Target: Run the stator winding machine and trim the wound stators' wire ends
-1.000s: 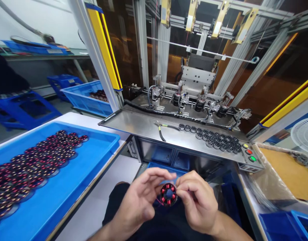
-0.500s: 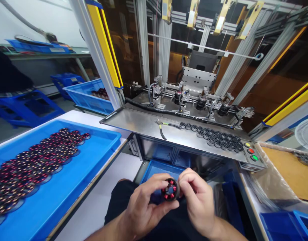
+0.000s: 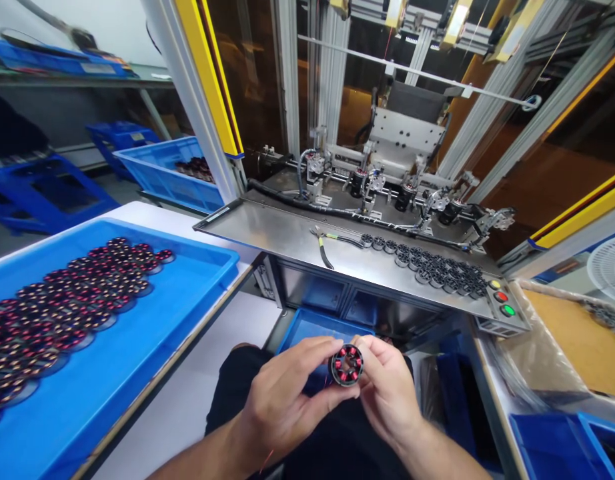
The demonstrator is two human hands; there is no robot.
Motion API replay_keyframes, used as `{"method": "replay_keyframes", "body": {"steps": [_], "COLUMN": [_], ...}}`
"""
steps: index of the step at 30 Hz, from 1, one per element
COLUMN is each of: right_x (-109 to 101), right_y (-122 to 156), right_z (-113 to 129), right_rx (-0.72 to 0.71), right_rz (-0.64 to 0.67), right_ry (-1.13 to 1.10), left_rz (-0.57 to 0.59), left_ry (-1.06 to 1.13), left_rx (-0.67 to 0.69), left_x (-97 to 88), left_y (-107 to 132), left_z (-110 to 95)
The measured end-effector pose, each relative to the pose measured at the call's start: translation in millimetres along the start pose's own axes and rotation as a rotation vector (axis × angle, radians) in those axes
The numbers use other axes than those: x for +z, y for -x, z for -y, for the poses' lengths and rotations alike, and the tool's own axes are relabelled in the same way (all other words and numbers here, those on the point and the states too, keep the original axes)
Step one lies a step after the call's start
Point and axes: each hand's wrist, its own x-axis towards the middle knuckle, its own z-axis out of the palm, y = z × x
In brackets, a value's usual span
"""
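Observation:
A small round motor stator (image 3: 346, 365), black-rimmed with red wire coils inside, is held above my lap with its open face toward me. My left hand (image 3: 287, 387) grips it from the left, thumb below and index finger on top. At the right rim, my right hand (image 3: 387, 380) has its thumb and fingers closed against the stator; its fingertips are partly hidden. A thin red wire (image 3: 266, 460) shows near my left forearm. Many similar wound stators (image 3: 87, 293) lie in rows in the blue tray (image 3: 187, 303) to my left.
Ahead, a metal ledge (image 3: 267, 223) carries cutting pliers (image 3: 322, 247) and several bare black stator cores (image 3: 437, 270). Behind it stands a winding machine (image 3: 402, 143), with a button box (image 3: 502, 310) at right. A blue bin (image 3: 307, 327) sits below; a lined box (image 3: 577, 333) stands at right.
My right hand has moved in from beside the stator to its rim. The stator has shifted slightly right and turned more toward me. The camera view has tilted a little.

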Motion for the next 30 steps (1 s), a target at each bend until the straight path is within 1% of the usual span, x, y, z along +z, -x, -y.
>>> {"method": "replay_keyframes", "body": {"steps": [2,3,5,7,9,12,13,14,16,17,18,19,21,23,26,28,30], "right_x": [-1,-2,-5,-10,-15,-21,-23,-24,-24,-24,-24,-25,-27,-33,-42,-45,-44], "right_y": [-1,-1,-2,-2,-1,4,5,6,7,7,7,8,8,8,7,4,2], "right_z": [-1,-1,2,9,20,37,42,47,54,56,58,60,61,61,58,58,59], "right_rx": [-0.021,-0.039,-0.089,-0.168,-0.310,-0.645,-0.752,-0.841,-0.963,-1.008,-1.047,-1.077,-1.075,-0.991,-0.868,-0.840,-0.849], "right_rz": [0.009,0.015,0.035,0.060,0.074,0.118,0.147,0.179,0.243,0.265,0.283,0.296,0.311,0.321,0.301,0.298,0.331], "right_ry": [0.021,0.040,0.103,0.197,0.348,0.648,0.738,0.816,0.950,1.005,1.051,1.083,1.090,1.012,0.837,0.783,0.791], "left_rz": [0.015,0.043,0.134,0.219,0.242,0.186,0.198,0.247,0.392,0.437,0.451,0.425,0.358,0.339,0.323,0.314,0.316], "left_ry": [0.069,0.121,0.260,0.423,0.639,1.053,1.168,1.256,1.344,1.355,1.349,1.325,1.260,1.213,1.176,1.162,1.163], "left_rx": [-0.016,-0.038,-0.109,-0.207,-0.328,-0.574,-0.677,-0.777,-0.943,-0.987,-1.005,-1.007,-0.984,-0.954,-0.928,-0.922,-0.919], "left_x": [-2.2,-3.8,-7.3,-9.3,-7.9,1.4,5.5,9.5,15.8,17.9,19.2,19.8,19.6,18.4,16.2,15.2,15.1], "left_y": [1,1,3,4,5,1,-1,-4,-9,-11,-13,-14,-13,-11,-9,-8,-9], "left_z": [1,1,1,1,1,-2,-3,-4,-7,-9,-10,-11,-12,-12,-11,-11,-11]}}
